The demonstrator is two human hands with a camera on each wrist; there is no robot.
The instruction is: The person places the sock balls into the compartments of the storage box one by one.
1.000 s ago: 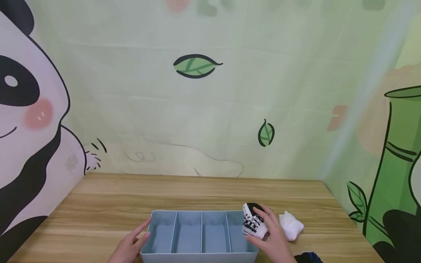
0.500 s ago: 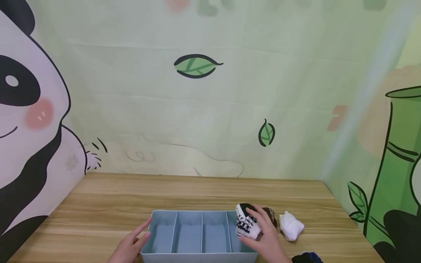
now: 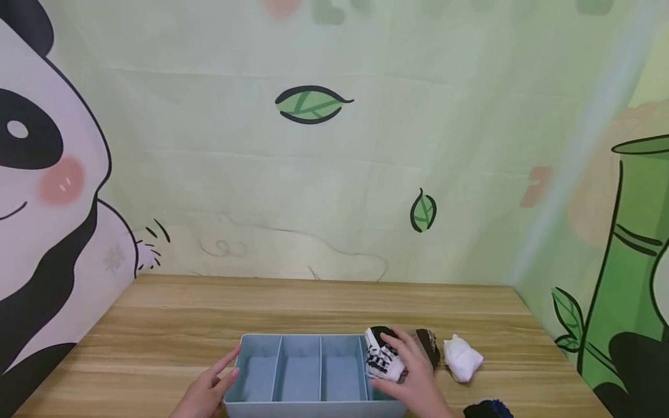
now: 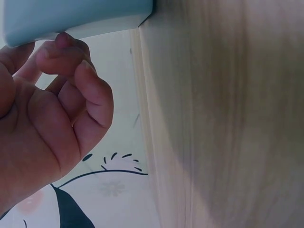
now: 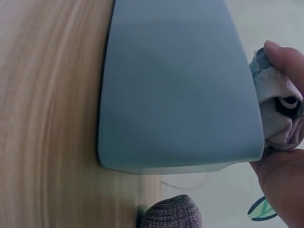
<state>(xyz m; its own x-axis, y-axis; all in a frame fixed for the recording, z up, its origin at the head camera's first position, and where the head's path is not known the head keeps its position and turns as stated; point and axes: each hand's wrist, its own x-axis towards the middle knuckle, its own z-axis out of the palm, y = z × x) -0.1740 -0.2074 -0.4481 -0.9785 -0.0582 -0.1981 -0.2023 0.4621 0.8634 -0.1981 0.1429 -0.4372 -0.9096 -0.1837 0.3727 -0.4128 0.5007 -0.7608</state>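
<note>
A blue box (image 3: 313,410) with side-by-side compartments sits on the table. My right hand (image 3: 418,380) grips a balled pair of black-and-white patterned socks (image 3: 383,363) over the rightmost compartment. In the right wrist view, the socks (image 5: 273,111) show just above the box rim between thumb and fingers. My left hand (image 3: 205,390) touches the box's left end with forefinger and thumb. Its other fingers bend loosely in the left wrist view and hold nothing.
Right of the box, partly behind my right hand, lies a brown balled sock (image 3: 430,346). A white balled sock (image 3: 463,358) lies farther right. A black-and-blue bundle (image 3: 488,409) is at the bottom edge. A printed backdrop (image 3: 235,174) stands behind the table (image 3: 183,313).
My right hand has moved left with the black-and-white socks, from the box's right edge to over the rightmost compartment. The brown sock has come into view. My left hand stays put.
</note>
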